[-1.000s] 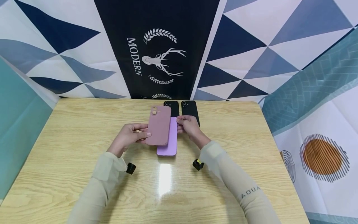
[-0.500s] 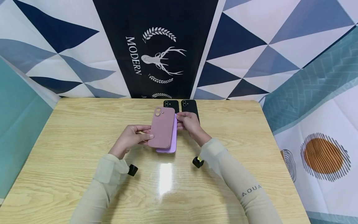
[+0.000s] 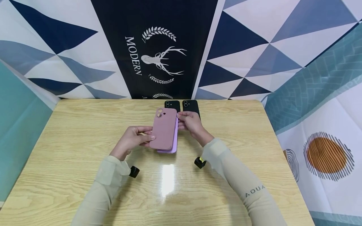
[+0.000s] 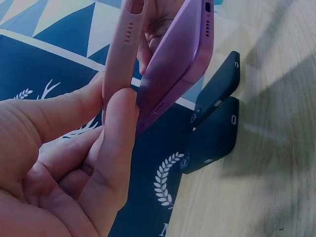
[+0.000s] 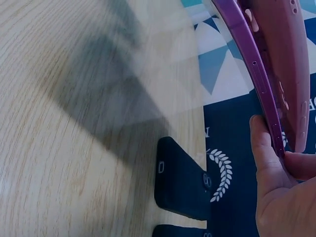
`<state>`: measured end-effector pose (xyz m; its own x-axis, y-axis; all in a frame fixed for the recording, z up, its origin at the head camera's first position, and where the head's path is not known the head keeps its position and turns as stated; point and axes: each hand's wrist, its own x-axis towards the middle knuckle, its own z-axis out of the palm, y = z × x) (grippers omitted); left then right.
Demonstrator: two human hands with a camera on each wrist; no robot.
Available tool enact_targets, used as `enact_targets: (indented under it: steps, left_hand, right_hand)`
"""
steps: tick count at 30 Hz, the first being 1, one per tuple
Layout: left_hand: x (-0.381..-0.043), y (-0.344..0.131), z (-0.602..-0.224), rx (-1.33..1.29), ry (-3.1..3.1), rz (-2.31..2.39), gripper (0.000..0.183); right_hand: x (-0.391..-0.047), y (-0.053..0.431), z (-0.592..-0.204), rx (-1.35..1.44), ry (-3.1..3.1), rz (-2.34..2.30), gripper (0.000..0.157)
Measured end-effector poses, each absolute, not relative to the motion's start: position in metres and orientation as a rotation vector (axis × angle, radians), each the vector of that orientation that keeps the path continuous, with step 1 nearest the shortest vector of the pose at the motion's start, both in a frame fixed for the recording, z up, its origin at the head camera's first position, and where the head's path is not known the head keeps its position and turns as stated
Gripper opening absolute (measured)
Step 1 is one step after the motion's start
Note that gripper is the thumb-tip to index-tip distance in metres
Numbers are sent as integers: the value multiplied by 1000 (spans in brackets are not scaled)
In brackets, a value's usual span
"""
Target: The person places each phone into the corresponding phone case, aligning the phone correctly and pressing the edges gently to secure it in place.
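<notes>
In the head view, my left hand (image 3: 131, 139) pinches a dusty-pink phone case (image 3: 163, 130) by its left edge. My right hand (image 3: 193, 125) grips a purple phone (image 3: 175, 139) at its upper right edge. The case lies in front of the phone and hides most of it, leaving a strip along the right and bottom. In the left wrist view, the phone (image 4: 173, 64) tilts away from the case (image 4: 118, 59), with a wedge-shaped gap between them. From the right wrist, thumb and finger show on either side of the phone's end (image 5: 264, 94), beside the case's inner side (image 5: 281, 49).
Two black phones or phone cases, one on the left (image 3: 172, 103) and one on the right (image 3: 190, 106), lie side by side at the back of the wooden table (image 3: 85, 131). A patterned cloth backdrop (image 3: 158, 18) rises behind the table edge.
The pink case has moved right, covering more of the purple phone. The phone and my right hand have shifted slightly up and left. Both grips are kept.
</notes>
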<state>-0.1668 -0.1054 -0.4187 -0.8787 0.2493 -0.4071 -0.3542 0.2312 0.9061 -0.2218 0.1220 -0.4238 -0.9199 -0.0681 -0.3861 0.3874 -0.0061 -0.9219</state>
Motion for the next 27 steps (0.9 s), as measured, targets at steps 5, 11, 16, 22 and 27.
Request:
enact_targets:
  steps: [5, 11, 16, 22, 27]
  left_hand:
    - [-166, -105, -419, -83, 2036, 1664, 45]
    - [-166, -105, -422, -76, 2025, 1675, 45]
    - [-167, -106, -423, -84, 2003, 1678, 46]
    - [-167, -105, -424, -80, 1980, 1697, 46]
    - [-166, -106, -422, -63, 1975, 1690, 47]
  right_hand:
    - [-222, 121, -423, 335, 1938, -2020, 30]
    - [-221, 120, -422, 328, 1917, -2034, 30]
    - [-221, 119, -419, 329, 1897, -2051, 29]
    - [-220, 119, -418, 346, 1901, -2049, 29]
    - [-219, 119, -416, 347, 1883, -2063, 31]
